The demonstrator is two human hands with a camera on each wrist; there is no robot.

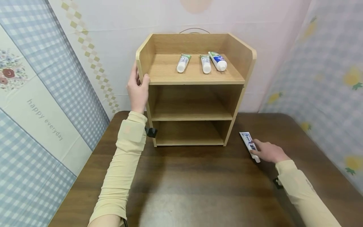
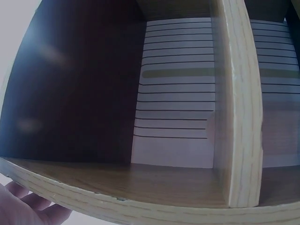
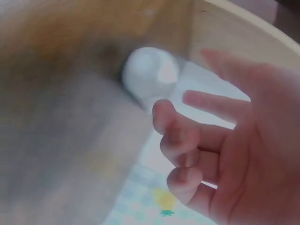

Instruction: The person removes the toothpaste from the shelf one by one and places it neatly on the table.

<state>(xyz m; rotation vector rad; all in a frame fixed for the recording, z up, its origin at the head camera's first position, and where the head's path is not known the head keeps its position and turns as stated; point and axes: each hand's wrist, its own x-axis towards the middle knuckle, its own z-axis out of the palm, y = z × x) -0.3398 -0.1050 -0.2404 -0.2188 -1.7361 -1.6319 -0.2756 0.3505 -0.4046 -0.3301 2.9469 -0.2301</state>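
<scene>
The right grip (image 1: 267, 152) hangs loose, thumb and fingers apart, over a toothpaste tube (image 1: 247, 142) lying on the surface (image 1: 184, 183), right of the wooden shelf (image 1: 197, 83), whose left side the left grip (image 1: 138, 91) clasps. Three more tubes (image 1: 206, 64) lie on top.

The shelf (image 1: 195, 83) is hiding part of the left hand (image 1: 138, 93), the right hand (image 1: 268, 152) is covering some of the tube (image 1: 248, 144), and its small print (image 1: 247, 137) is blurring.

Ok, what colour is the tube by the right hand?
The tube is white with blue print, best seen in the head view.
</scene>
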